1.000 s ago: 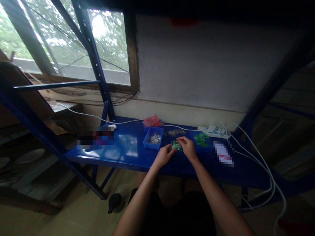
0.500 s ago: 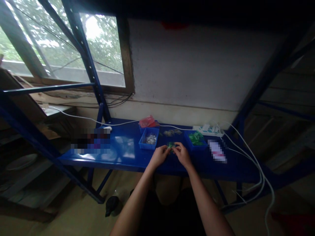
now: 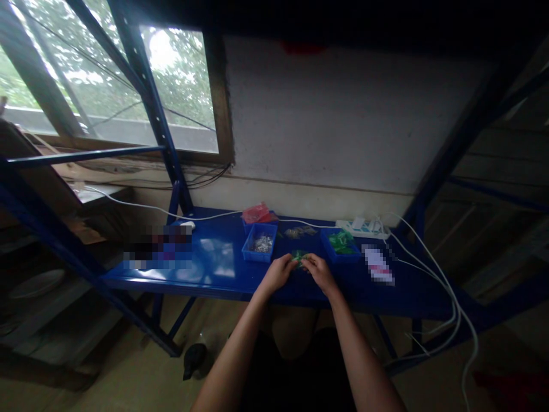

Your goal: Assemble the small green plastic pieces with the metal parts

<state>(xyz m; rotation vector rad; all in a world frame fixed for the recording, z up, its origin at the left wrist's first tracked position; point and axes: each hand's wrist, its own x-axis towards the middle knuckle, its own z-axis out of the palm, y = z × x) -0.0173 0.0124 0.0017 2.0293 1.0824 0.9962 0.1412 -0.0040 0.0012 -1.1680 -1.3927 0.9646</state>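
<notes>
Between my two hands is a small green plastic bag point(image 3: 299, 257), pinched from both sides near the front of the blue table. My left hand point(image 3: 279, 271) grips its left side, and my right hand point(image 3: 317, 270) has its right side between closed fingers. Left of them stands a blue bin point(image 3: 259, 242) with small silvery parts. Behind it a second blue bin carries red plastic bags point(image 3: 258, 213). To the right, another blue bin point(image 3: 340, 246) contains green bags. Small clear packets point(image 3: 300, 232) lie on the table behind my hands.
A white power strip point(image 3: 362, 227) with cables lies at the back right. Blurred items rest at the table's left point(image 3: 160, 246) and right point(image 3: 378, 264). Blue rack posts point(image 3: 160, 123) flank the table point(image 3: 218, 286). A dark object point(image 3: 195, 357) is on the floor.
The green bag shows a little more above my fingers, and my right hand has dropped slightly, its fingers lying lower over the bag. The bins have not moved.
</notes>
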